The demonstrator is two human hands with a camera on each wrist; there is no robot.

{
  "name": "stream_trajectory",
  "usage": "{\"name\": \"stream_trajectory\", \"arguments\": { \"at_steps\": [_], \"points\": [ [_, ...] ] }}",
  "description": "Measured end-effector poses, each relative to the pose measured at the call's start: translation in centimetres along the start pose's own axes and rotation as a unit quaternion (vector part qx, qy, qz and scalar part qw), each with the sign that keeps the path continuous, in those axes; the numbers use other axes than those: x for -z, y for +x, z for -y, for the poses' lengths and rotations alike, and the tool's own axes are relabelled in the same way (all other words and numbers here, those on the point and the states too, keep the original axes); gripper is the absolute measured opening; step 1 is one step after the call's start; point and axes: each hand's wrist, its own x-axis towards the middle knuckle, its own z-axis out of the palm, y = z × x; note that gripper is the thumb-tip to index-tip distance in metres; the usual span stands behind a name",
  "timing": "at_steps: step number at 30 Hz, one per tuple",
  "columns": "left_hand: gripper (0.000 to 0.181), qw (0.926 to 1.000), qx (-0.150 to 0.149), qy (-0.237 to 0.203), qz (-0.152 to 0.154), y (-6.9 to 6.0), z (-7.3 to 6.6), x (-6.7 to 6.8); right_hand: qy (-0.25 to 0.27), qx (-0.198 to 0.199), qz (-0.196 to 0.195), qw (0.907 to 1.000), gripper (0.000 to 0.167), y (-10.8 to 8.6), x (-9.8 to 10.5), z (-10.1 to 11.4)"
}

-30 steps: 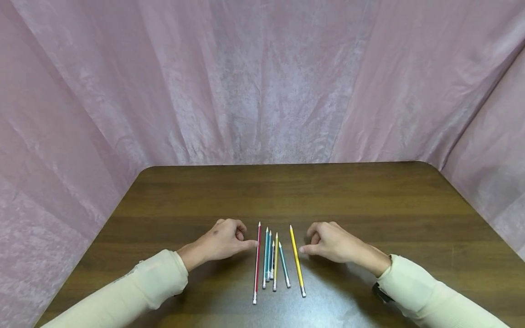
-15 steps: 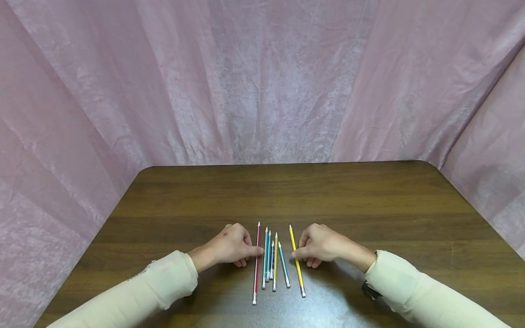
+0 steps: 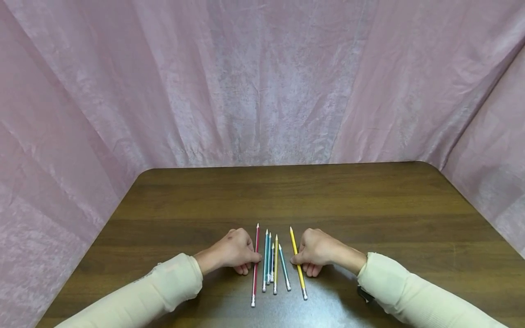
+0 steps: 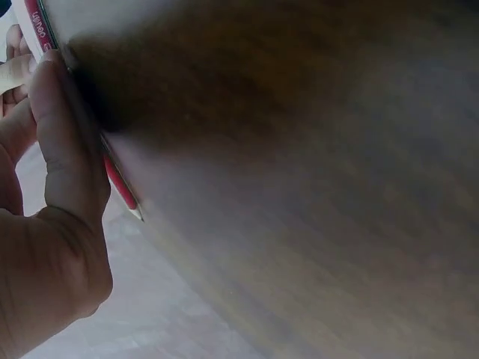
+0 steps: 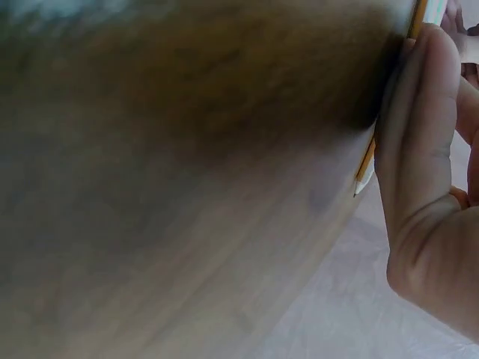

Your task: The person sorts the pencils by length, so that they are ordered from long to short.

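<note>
My left hand pinches a red pencil at about its middle, the thumb lying across it. Its sharpened tip shows past the fingers in the left wrist view. Opposite, my right hand pinches a yellow pencil, which slants a little. In the right wrist view the yellow pencil's point sticks out beyond the hand. Between the two hands lie several shorter pencils: teal ones, a dark one, a gold-yellow one and a slanted teal one.
All the pencils lie on a brown wooden table, tips away from me and erasers towards me. Pink velvety curtains hang behind the table and at both sides.
Both hands have moved inward and slightly nearer me, from beside the outer pencils onto them. The thumbs now lie over the red and yellow pencils. The middle pencils keep their arrangement.
</note>
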Motion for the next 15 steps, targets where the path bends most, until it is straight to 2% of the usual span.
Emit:
{"name": "stream_trajectory", "arguments": {
  "at_steps": [6, 11, 15],
  "points": [
    [0.022, 0.9997, 0.012, -0.017, 0.010, 0.1, -0.1, 0.1, 0.026, -0.008, 0.008, 0.9996, 0.022, 0.1, 0.0, 0.1],
    [0.017, 0.9968, 0.019, -0.075, 0.020, 0.2, -0.1, 0.5, 0.063, -0.012, 0.021, 0.9977, 0.017, 0.2, 0.5, 0.1],
    [0.012, 0.9935, 0.017, -0.112, 0.007, 0.3, -0.2, 1.2, 0.079, 0.003, 0.024, 0.9965, 0.014, 0.3, 1.3, 0.3]
  ]
}}
